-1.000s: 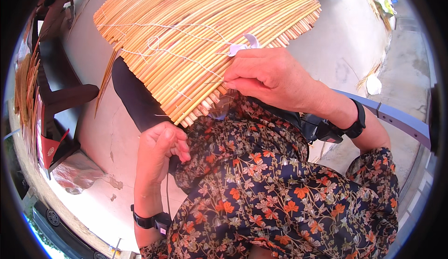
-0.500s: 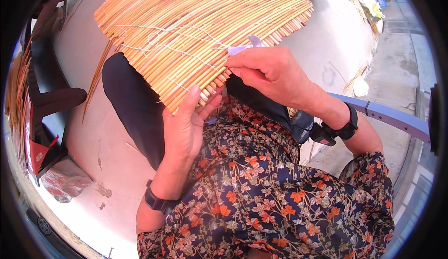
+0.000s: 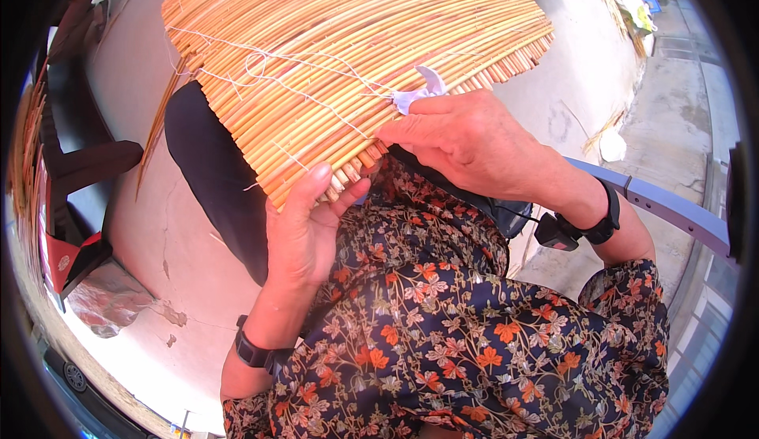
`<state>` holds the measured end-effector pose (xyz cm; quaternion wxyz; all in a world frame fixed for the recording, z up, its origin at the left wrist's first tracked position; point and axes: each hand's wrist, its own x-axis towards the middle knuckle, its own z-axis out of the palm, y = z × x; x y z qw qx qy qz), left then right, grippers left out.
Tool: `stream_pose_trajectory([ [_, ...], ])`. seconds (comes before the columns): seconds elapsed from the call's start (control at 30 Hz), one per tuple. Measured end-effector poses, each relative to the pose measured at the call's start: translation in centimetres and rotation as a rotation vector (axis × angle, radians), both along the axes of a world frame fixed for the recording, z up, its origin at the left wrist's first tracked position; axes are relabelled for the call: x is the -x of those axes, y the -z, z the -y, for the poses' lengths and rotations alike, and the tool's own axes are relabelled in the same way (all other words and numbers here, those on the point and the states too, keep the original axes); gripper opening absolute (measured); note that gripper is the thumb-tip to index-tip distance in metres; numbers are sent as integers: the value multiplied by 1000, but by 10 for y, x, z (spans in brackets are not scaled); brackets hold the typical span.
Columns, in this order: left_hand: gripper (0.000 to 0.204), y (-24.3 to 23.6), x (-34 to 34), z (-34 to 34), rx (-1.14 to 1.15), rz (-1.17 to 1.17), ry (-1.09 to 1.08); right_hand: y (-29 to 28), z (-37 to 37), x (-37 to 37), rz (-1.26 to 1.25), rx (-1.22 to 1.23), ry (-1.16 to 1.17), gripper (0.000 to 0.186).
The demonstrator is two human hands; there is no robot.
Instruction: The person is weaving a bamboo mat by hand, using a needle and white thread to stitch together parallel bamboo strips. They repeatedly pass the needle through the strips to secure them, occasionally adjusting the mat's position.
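A mat of thin yellow-brown stalks (image 3: 340, 44), bound side by side, lies tilted over my lap. My left hand (image 3: 304, 222) grips its near corner, the thumb on top and the fingers under the cut ends. At the near edge my right hand (image 3: 466, 143) is closed in a pinch, fingertips against the stalks. A white thread (image 3: 308, 97) runs loosely across the mat to those fingertips, with a loop in it farther left. A pale lilac strip (image 3: 419, 91) sticks up beside the right index finger. Whatever else the right fingers cover is hidden.
Dark furniture legs (image 3: 99, 158) stand at the left, with loose stalks (image 3: 28, 154) bundled beyond them. A grey-blue curved bar (image 3: 672, 206) passes by my right forearm. More straw lies on the pale floor (image 3: 190, 297) at the far right.
The mat's near corner has shifted slightly down and left with my left hand. My right hand has moved a little lower and the lilac strip now stands more upright.
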<state>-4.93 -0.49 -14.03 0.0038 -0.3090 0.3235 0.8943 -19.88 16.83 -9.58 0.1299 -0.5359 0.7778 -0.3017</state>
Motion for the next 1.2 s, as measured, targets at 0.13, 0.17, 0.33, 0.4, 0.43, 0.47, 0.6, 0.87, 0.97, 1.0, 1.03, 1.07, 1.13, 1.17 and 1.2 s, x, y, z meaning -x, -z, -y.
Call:
stream_pose_trajectory([
  [0.13, 44, 1, 3, 2, -77, 14, -8, -3, 2, -1, 34, -71, 20, 22],
  [0.17, 43, 0, 4, 3, -60, 13, 6, -4, 2, -1, 25, -91, 26, 14],
  [0.33, 43, -6, 1, 10, 7, 35, 41, -7, 4, -2, 25, -73, 14, 14],
  [0.4, 42, -6, -1, 11, 17, 44, 26, -5, 5, -1, 43, -49, -11, 33],
  [0.43, 42, -6, -2, 11, 22, 49, 19, -4, 5, -1, 45, -72, -15, 33],
  [0.47, 42, -6, -2, 11, 21, 49, 22, -5, 6, 0, 46, -95, -19, 33],
  [0.6, 42, -7, -2, 12, 16, 56, 34, -9, 8, 0, 41, -151, -33, 32],
  [0.87, 43, -7, -2, 12, 14, 53, 43, -9, 9, 0, 11, -215, -44, 30],
  [0.97, 43, -7, -2, 11, 14, 45, 41, -9, 9, 0, 11, -219, -45, 29],
  [1.0, 44, -7, -1, 11, 14, 43, 43, -9, 9, 0, 12, -217, -45, 29],
  [1.03, 44, -8, -1, 11, 15, 41, 45, -8, 10, -1, -5, -194, -46, 19],
  [1.07, 44, -8, -1, 11, 16, 43, 46, -6, 11, -1, -21, -170, -48, 10],
  [1.13, 44, -7, -1, 11, 21, 50, 44, -5, 13, 1, -24, -173, -69, 7],
  [1.17, 43, -7, -1, 11, 19, 51, 44, -7, 15, 4, -13, -200, -87, 8],
  [1.2, 43, -6, -2, 11, 17, 52, 44, -10, 17, 6, -1, -228, -105, 9],
])
